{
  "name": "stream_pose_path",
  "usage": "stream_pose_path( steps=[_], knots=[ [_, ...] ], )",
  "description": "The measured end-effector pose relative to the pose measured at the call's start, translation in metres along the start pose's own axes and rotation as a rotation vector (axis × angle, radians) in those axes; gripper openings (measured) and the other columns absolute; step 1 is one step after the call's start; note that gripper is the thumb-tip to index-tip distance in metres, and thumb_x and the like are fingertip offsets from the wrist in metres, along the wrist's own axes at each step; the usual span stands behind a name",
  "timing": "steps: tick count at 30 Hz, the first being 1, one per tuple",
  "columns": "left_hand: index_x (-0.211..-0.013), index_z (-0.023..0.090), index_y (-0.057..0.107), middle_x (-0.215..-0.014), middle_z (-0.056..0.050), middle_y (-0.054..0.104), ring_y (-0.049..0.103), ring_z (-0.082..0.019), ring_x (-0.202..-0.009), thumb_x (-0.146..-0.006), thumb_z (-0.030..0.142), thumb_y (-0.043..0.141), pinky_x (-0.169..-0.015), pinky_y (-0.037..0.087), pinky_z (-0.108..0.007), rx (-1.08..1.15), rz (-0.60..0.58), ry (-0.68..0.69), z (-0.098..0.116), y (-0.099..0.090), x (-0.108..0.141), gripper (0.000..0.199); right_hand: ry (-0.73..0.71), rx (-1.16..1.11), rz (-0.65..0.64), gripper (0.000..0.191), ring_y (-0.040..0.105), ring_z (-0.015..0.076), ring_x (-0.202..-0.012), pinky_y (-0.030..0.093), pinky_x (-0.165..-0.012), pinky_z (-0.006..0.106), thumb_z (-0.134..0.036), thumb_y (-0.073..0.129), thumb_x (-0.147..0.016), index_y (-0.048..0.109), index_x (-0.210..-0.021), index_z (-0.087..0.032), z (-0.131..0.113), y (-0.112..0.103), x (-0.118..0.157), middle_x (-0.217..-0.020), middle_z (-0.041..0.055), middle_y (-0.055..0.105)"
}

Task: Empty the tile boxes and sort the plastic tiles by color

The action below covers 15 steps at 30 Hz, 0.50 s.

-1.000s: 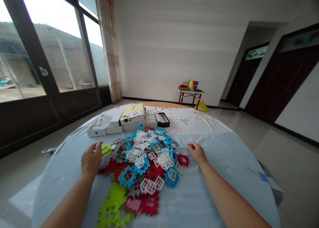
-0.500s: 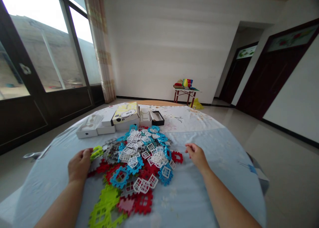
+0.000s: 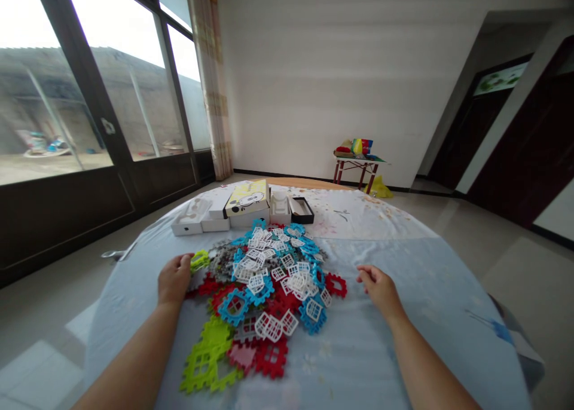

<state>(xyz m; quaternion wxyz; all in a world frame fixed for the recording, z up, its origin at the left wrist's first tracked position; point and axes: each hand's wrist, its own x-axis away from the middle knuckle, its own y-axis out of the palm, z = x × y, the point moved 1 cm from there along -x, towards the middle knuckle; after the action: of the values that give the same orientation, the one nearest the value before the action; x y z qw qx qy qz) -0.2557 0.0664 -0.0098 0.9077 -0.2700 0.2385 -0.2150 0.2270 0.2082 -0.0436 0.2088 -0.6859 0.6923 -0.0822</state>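
The left hand (image 3: 174, 278), loosely curled, rests beside the pile's lime-green piece (image 3: 200, 260); whether it grips it, the view cannot tell. The right hand (image 3: 379, 287), half-curled and holding nothing visible, is near the red piece (image 3: 342, 285). Lifting single pieces by their rims avoids snagging toothed neighbours.

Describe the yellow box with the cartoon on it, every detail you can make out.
The yellow box looks like printed cardboard: a yellow top with dark lettering too small to read, and a black-outlined white cartoon figure near its front edge. It looks closed, with a paler front side. It lies top side up on the white boxes towards the far side of the round table, beyond the heap of plastic pieces. Neither hand touches it. Its contents and underside are hidden.
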Motion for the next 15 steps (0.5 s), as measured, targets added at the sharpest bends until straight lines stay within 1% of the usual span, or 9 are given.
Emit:
stream_pose_path(
  steps=[2,5,9,11,12,15],
  knots=[
    [-0.096,0.014,0.066,-0.083,-0.009,0.065,0.058,-0.025,-0.084,-0.075,0.038,0.037,-0.076,0.045,-0.034,-0.007,-0.001,0.001,-0.001,0.001,0.0,0.043,-0.006,-0.01,-0.002,0.038,0.05,0.0117,-0.046,0.041,-0.047,0.024,-0.042,0.047,-0.073,0.06,-0.094,-0.015,0.002,0.0,0.0,-0.068,0.0022,0.063],
    [-0.101,0.011,0.064,-0.095,-0.013,0.064,0.057,-0.028,-0.091,-0.074,0.036,0.038,-0.084,0.042,-0.038,-0.013,-0.015,0.008,0.001,0.003,-0.001,0.046,-0.01,-0.008,-0.011,0.038,0.05,0.0118,-0.046,0.04,-0.047,0.024,-0.043,0.047,-0.073,0.059,-0.096,-0.014,0.005,0.0,-0.002,-0.068,0.0025,0.064],
    [-0.103,0.01,0.063,-0.11,-0.016,0.061,0.05,-0.029,-0.109,-0.073,0.038,0.039,-0.097,0.034,-0.039,0.006,-0.049,0.047,0.008,0.01,0.0,0.048,-0.021,0.005,-0.03,0.037,0.051,0.0121,-0.046,0.041,-0.048,0.025,-0.042,0.046,-0.073,0.059,-0.095,-0.015,0.006,0.002,-0.004,-0.068,0.0023,0.063],
    [-0.098,0.011,0.064,-0.11,-0.015,0.061,0.047,-0.029,-0.114,-0.072,0.039,0.041,-0.1,0.031,-0.038,0.037,-0.081,0.057,0.014,0.013,0.001,0.045,-0.027,0.012,-0.034,0.037,0.051,0.0123,-0.046,0.041,-0.048,0.025,-0.042,0.046,-0.073,0.06,-0.093,-0.015,0.004,0.002,-0.004,-0.067,0.0022,0.063],
    [-0.095,0.012,0.065,-0.108,-0.014,0.062,0.048,-0.029,-0.113,-0.072,0.04,0.041,-0.1,0.031,-0.037,0.058,-0.098,0.055,0.017,0.014,0.002,0.043,-0.027,0.016,-0.033,0.036,0.051,0.0123,-0.046,0.041,-0.048,0.025,-0.042,0.046,-0.073,0.06,-0.093,-0.015,0.002,0.002,-0.004,-0.067,0.0022,0.063],
    [-0.086,0.016,0.066,-0.1,-0.011,0.066,0.053,-0.028,-0.107,-0.071,0.043,0.042,-0.095,0.037,-0.037,0.125,-0.123,0.021,0.025,0.019,0.006,0.04,-0.027,0.019,-0.029,0.035,0.052,0.0124,-0.045,0.042,-0.048,0.025,-0.041,0.045,-0.073,0.06,-0.091,-0.015,-0.001,0.003,-0.003,-0.066,0.0022,0.063]
  ],
)
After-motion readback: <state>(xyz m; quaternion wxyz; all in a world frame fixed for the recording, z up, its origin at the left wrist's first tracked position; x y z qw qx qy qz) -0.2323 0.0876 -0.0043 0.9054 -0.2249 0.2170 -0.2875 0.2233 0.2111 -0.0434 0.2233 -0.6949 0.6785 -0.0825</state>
